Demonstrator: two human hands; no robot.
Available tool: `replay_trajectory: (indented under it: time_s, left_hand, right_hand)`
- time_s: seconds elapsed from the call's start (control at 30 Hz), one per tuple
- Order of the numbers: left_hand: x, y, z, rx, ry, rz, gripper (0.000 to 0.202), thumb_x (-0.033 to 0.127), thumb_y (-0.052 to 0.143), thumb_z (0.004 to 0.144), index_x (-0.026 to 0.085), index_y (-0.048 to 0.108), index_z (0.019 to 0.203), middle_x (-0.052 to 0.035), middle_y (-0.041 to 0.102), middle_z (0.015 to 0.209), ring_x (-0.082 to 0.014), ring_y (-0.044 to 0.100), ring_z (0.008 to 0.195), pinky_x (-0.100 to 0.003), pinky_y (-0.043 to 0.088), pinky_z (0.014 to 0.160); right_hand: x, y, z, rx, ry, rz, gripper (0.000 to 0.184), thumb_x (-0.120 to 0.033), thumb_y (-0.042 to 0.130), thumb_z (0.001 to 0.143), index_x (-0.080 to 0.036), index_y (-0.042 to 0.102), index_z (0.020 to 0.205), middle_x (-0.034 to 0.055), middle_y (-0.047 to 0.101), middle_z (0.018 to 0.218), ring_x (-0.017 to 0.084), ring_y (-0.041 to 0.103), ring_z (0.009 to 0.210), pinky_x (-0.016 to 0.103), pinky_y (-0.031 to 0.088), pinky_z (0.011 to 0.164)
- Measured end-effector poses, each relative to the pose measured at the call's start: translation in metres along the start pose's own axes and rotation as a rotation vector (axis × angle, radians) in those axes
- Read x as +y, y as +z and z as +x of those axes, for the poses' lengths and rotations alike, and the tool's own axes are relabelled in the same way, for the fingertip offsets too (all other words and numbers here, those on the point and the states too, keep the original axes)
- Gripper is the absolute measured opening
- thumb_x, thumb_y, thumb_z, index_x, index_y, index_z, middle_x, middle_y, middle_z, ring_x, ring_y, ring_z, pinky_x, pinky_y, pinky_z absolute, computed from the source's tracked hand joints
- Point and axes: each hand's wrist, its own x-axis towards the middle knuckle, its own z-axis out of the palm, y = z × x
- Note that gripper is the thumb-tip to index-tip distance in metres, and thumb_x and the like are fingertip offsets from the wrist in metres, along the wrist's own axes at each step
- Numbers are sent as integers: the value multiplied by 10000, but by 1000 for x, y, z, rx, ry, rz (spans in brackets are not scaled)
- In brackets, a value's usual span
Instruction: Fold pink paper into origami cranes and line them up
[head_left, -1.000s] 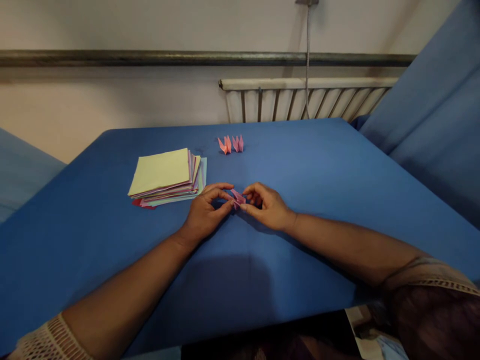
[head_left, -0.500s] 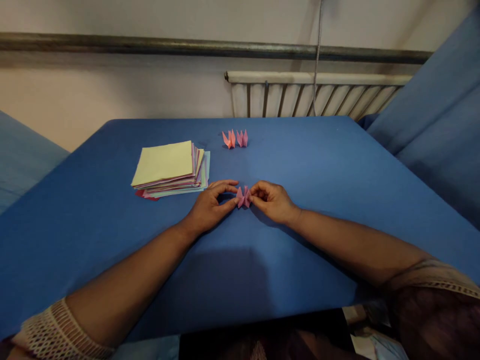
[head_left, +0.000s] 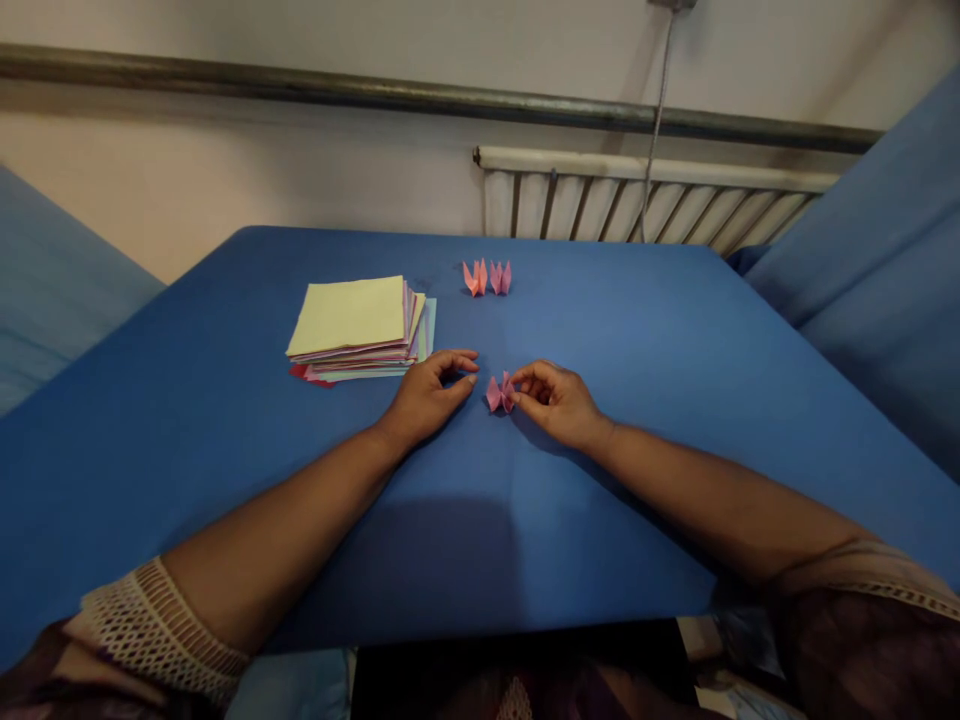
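A small pink folded paper figure (head_left: 499,394) stands on the blue table (head_left: 637,400). My right hand (head_left: 559,402) pinches its right side with curled fingers. My left hand (head_left: 431,392) rests on the table just left of the figure, a small gap apart, fingers loosely curved and holding nothing. A stack of coloured square paper sheets (head_left: 360,327), pale yellow on top, lies beside my left hand, to its upper left.
Two finished folded figures, one orange-pink (head_left: 475,277) and one pink (head_left: 500,277), stand side by side farther back. A radiator (head_left: 637,205) and a metal rail (head_left: 375,92) run along the wall behind. Blue covered surfaces flank the table on both sides.
My left hand has let go of the pink figure and drawn slightly left. The right hand still pinches it. The view has shifted a little.
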Motion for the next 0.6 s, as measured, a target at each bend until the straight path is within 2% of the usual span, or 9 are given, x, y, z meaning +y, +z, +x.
replay_trajectory:
  time_s: [0.13,0.27,0.47,0.6]
  left_hand:
    - [-3,1,1,10,12,-4,169,307,665,768,177,668,875,-128,685,1217,-248,638,1132,-463,449,1037]
    - [-2,1,1,12,14,-4,154,301,648,763,177,673,851,-119,689,1212,-244,649,1099,-458,459,1021]
    - [-1,2,-1,11,33,-8,152,293,647,756,173,687,840,-113,702,1195,-240,660,1088,-442,474,1016]
    - [-1,-1,1,-59,53,-62,261,335,655,787,181,728,985,-97,712,1213,-243,646,1148,-442,449,1064]
  right_hand:
    - [-1,-2,-3,-22,-40,-39,119,-248,663,797,-210,647,909,-18,576,760,85,491,559,253,445,563]
    - [0,-4,-6,-31,-39,-80,219,-213,669,788,-216,633,1004,-20,577,775,99,512,600,249,449,579]
    - [0,-4,-5,-35,-87,-100,34,-220,641,826,-212,659,855,-9,574,768,100,507,583,254,442,577]
    - [2,-5,-2,-70,-82,-33,57,-246,626,855,-223,678,852,21,632,833,136,591,686,279,481,646]
